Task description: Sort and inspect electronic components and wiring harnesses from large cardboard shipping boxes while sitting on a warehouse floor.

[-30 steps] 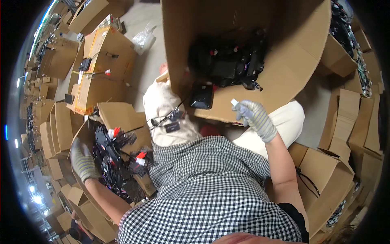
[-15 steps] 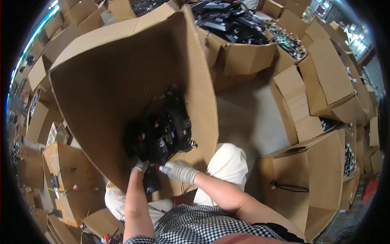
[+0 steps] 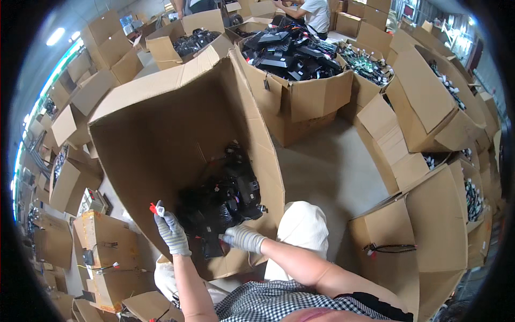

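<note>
A large cardboard box [image 3: 185, 147] lies tipped open in front of me, a pile of black plastic electronic parts [image 3: 228, 185] inside it. My left hand [image 3: 173, 234], in a grey striped glove, is raised at the box's left edge. Its fingers pinch a small red and white connector [image 3: 159, 210]. My right hand [image 3: 244, 238], gloved alike, is closed low at the near side of the pile, beside a black part [image 3: 213, 248]. A small pale and reddish tip shows at its fingers; what it holds is mostly hidden.
Beyond stands a box heaped with black parts [image 3: 292, 53], beside a box of green circuit boards [image 3: 365, 67]. An open box [image 3: 437, 231] at my right holds a black cable [image 3: 394, 248]. Stacked boxes [image 3: 107, 260] stand at left. A person in a light shirt [image 3: 315, 15] works far off.
My left hand has come up and left from the black parts with the red and white connector. My right hand stays low by the pile. The view has tilted up.
</note>
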`<act>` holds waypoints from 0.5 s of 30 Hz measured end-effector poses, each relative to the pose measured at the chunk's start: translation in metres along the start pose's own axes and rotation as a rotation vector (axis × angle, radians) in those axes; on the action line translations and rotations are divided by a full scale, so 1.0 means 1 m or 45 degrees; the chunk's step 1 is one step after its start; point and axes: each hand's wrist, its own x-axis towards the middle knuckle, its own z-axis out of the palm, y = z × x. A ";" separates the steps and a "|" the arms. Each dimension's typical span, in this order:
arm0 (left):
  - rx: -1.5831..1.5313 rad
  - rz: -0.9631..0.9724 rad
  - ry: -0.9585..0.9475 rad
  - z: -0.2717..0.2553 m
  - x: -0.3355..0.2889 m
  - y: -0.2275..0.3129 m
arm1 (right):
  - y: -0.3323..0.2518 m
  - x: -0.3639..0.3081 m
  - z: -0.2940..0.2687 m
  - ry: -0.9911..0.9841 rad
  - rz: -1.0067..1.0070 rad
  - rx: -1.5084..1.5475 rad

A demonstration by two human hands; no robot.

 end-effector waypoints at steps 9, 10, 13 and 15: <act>-0.316 -0.187 -0.424 -0.024 -0.118 0.050 | -0.018 -0.040 -0.016 0.102 0.068 1.126; -0.458 -0.410 -0.448 -0.039 -0.134 0.037 | -0.021 -0.053 -0.014 0.055 0.027 1.382; -0.389 -0.566 -0.416 -0.061 -0.161 0.008 | -0.024 -0.074 -0.010 -0.107 -0.005 1.337; -0.308 -0.623 -0.418 -0.065 -0.175 0.008 | -0.016 -0.081 -0.003 -0.171 -0.154 1.319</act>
